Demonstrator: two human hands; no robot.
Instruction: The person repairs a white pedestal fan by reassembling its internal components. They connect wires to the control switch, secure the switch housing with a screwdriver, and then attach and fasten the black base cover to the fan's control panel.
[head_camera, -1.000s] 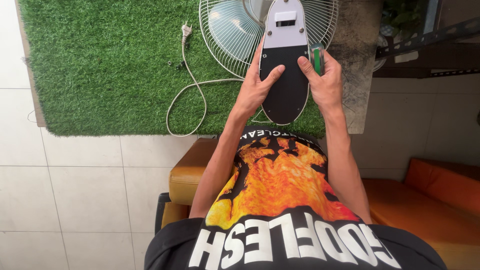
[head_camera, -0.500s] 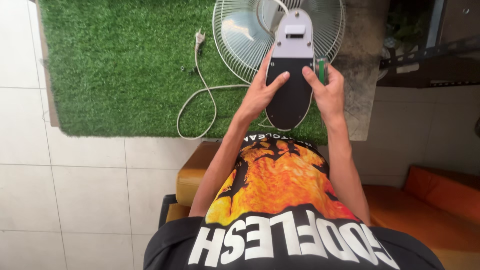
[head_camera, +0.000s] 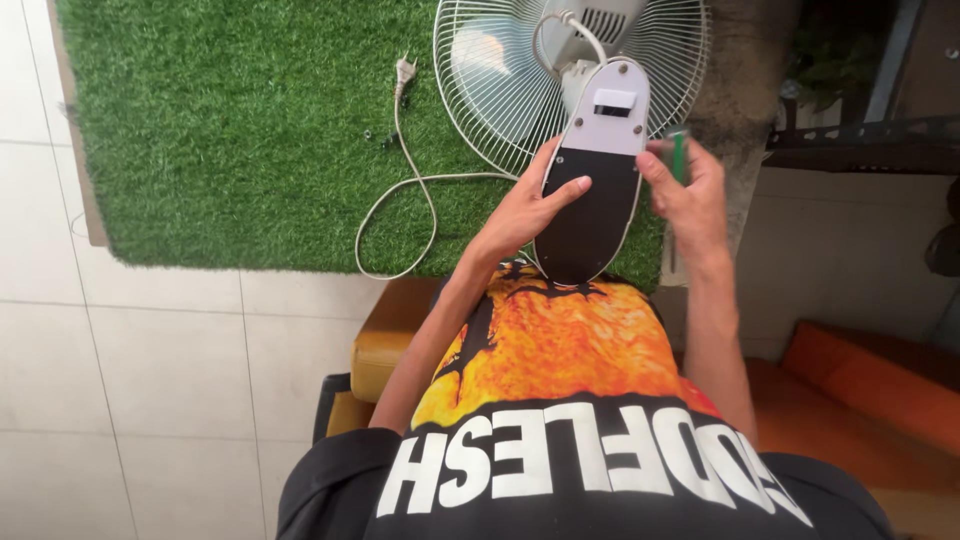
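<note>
Your left hand (head_camera: 525, 205) lays open fingers flat on the fan base (head_camera: 592, 175), steadying it upright against your lap. Your right hand (head_camera: 690, 195) curls closed around a green-handled tool (head_camera: 678, 155) at the base's right edge. The base is an oval, grey above and black below, rising over the near edge of the green turf mat (head_camera: 220, 140), the white fan cage (head_camera: 500, 70) behind it.

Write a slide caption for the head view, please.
Left hand steadies a fan base; right hand holds a green-handled tool.
</note>
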